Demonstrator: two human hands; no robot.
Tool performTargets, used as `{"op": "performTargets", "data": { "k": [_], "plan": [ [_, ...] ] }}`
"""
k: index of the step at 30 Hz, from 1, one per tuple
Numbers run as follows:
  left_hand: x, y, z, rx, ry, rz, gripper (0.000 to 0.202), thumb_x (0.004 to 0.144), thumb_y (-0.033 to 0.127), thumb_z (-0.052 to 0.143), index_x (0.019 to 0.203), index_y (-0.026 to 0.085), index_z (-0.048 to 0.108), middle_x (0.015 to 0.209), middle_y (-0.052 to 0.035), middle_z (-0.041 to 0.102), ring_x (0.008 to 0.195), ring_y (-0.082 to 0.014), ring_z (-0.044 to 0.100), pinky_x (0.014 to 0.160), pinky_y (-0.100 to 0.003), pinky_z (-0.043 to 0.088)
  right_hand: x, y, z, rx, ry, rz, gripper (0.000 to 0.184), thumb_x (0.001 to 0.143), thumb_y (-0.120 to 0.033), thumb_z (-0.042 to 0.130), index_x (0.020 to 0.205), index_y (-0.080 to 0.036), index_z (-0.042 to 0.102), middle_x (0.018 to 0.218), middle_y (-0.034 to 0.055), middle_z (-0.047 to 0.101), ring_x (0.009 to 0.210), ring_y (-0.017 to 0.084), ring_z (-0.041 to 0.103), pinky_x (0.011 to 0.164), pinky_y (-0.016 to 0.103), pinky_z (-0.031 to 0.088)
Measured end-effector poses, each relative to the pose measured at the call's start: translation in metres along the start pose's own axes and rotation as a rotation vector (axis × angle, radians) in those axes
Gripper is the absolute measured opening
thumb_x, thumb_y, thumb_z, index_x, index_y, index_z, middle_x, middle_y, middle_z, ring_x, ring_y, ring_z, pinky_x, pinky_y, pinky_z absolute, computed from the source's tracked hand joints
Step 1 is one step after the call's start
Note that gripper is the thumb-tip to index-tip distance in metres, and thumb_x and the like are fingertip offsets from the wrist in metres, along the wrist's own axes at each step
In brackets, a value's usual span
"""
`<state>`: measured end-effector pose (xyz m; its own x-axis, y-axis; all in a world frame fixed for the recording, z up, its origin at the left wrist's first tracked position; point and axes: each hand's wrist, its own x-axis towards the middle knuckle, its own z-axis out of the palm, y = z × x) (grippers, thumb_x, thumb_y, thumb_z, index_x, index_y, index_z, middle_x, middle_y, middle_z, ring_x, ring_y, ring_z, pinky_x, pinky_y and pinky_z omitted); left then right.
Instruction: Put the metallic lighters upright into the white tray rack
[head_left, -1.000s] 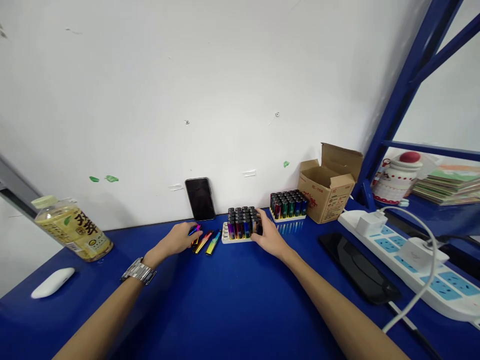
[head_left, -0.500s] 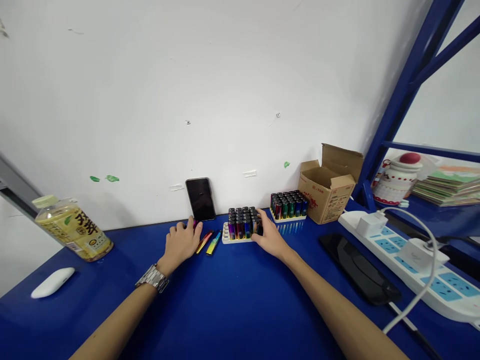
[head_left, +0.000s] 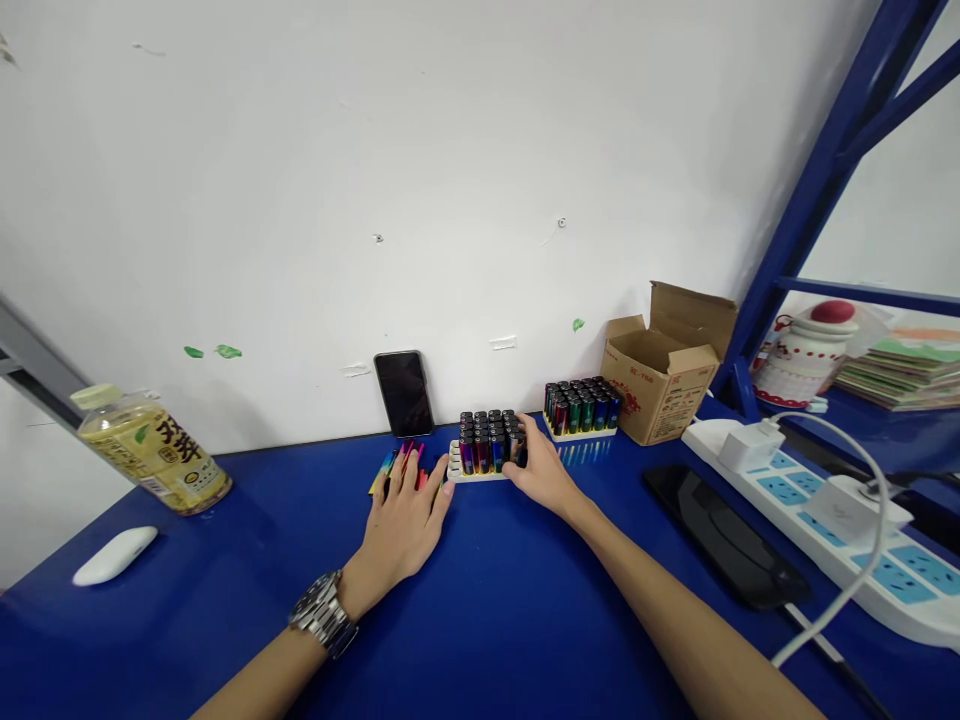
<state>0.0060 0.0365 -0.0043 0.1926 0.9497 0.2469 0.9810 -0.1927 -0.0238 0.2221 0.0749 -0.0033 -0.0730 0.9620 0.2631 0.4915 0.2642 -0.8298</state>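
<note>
My left hand (head_left: 403,528) lies flat with its fingers spread, over and just in front of a few loose multicoloured lighters (head_left: 396,464) on the blue tabletop (head_left: 525,620). Those lighters are partly hidden by my fingers. A metal wristwatch (head_left: 322,612) sits on that wrist. My right hand (head_left: 541,478) rests against the right end of a white tray (head_left: 454,465) packed with upright lighters (head_left: 489,442), its fingertips among them. A second tray of upright lighters (head_left: 581,408) stands just behind my right hand.
A black phone (head_left: 403,393) leans on the wall behind the lighters. To the left stand a bottle of yellow tea (head_left: 154,462) and a white computer mouse (head_left: 115,556). To the right are a cardboard box (head_left: 664,378), a dark tablet (head_left: 724,535) and a white power strip (head_left: 817,520).
My left hand has slid right and towards me, and its fingers have spread flat over the loose lighters. My right hand has stayed at the tray.
</note>
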Motion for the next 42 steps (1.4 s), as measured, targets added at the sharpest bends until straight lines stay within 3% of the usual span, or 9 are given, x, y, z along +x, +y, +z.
{"op": "performTargets", "data": {
  "k": [9,12,19,22,25,30,35,39,42],
  "plan": [
    [0.028,0.01,-0.006,0.038,0.096,-0.065,0.057,0.095,0.046,0.02,0.13,0.013,0.05,0.127,-0.0225,0.052,0.122,-0.0374,0.046,0.097,-0.054,0.036,0.003,0.003,0.0,0.031,0.12,0.03,0.062,0.065,-0.014,0.054,0.125,-0.019,0.043,0.094,0.0061,0.059,0.098,0.024,0.056,0.087,0.041,0.045],
    [0.052,-0.002,-0.018,-0.1,0.111,-0.128,0.052,0.094,0.046,0.019,0.109,0.014,0.056,0.112,-0.019,0.056,0.101,-0.0333,0.055,0.083,-0.049,0.045,0.003,0.005,-0.002,0.076,0.119,0.028,0.063,0.064,-0.013,0.054,0.125,-0.02,0.044,0.097,0.0062,0.06,0.098,0.024,0.056,0.088,0.041,0.044],
    [0.11,-0.034,-0.049,-0.441,0.26,-0.093,0.041,0.095,0.033,0.013,0.082,0.019,0.049,0.085,-0.0098,0.055,0.089,-0.0233,0.053,0.084,-0.038,0.044,0.004,0.005,-0.002,0.076,0.079,0.044,0.065,0.065,-0.016,0.054,0.129,-0.018,0.041,0.109,0.0102,0.058,0.101,0.025,0.054,0.087,0.041,0.044],
    [0.105,-0.025,-0.059,-0.561,0.303,-0.086,0.035,0.094,0.039,0.022,0.08,0.02,0.048,0.084,-0.0058,0.054,0.083,-0.0205,0.054,0.08,-0.035,0.044,0.004,0.005,-0.002,0.074,0.079,0.037,0.065,0.065,-0.015,0.054,0.129,-0.018,0.041,0.113,0.011,0.057,0.101,0.025,0.054,0.086,0.041,0.044],
    [0.081,-0.004,-0.061,-0.652,0.192,0.053,0.029,0.091,0.043,0.033,0.076,0.021,0.046,0.076,-0.0017,0.055,0.074,-0.0182,0.053,0.071,-0.032,0.043,0.004,0.006,-0.002,0.078,0.09,0.022,0.064,0.065,-0.014,0.054,0.128,-0.018,0.041,0.112,0.0101,0.057,0.1,0.024,0.054,0.088,0.041,0.044],
    [0.038,0.027,-0.039,-0.512,0.139,0.248,0.021,0.09,0.039,0.038,0.083,0.021,0.047,0.08,-0.0035,0.057,0.075,-0.02,0.055,0.07,-0.034,0.042,0.004,0.006,-0.001,0.077,0.116,0.013,0.064,0.064,-0.012,0.054,0.126,-0.02,0.043,0.108,0.0081,0.058,0.098,0.023,0.055,0.089,0.041,0.043],
    [0.038,0.036,-0.014,-0.518,0.182,0.191,0.024,0.09,0.044,0.04,0.086,0.021,0.044,0.085,-0.0045,0.053,0.077,-0.0202,0.054,0.071,-0.035,0.045,0.004,0.007,0.0,0.047,0.121,0.03,0.064,0.064,-0.013,0.054,0.126,-0.02,0.042,0.103,0.0073,0.058,0.101,0.024,0.054,0.09,0.041,0.042],
    [0.047,0.035,-0.014,-0.595,0.195,0.228,0.022,0.09,0.043,0.041,0.081,0.022,0.042,0.079,-0.0023,0.052,0.075,-0.019,0.053,0.068,-0.033,0.045,0.004,0.007,0.0,0.05,0.123,0.035,0.065,0.064,-0.013,0.054,0.127,-0.02,0.042,0.102,0.0067,0.058,0.102,0.024,0.053,0.091,0.041,0.041],
    [0.047,0.035,-0.019,-0.735,0.279,0.093,0.016,0.09,0.038,0.04,0.089,0.022,0.039,0.079,-0.0013,0.056,0.071,-0.0176,0.057,0.064,-0.031,0.044,0.004,0.004,-0.001,0.053,0.109,0.05,0.065,0.064,-0.012,0.054,0.127,-0.02,0.042,0.105,0.0074,0.057,0.103,0.024,0.053,0.093,0.041,0.041]
  ]
}}
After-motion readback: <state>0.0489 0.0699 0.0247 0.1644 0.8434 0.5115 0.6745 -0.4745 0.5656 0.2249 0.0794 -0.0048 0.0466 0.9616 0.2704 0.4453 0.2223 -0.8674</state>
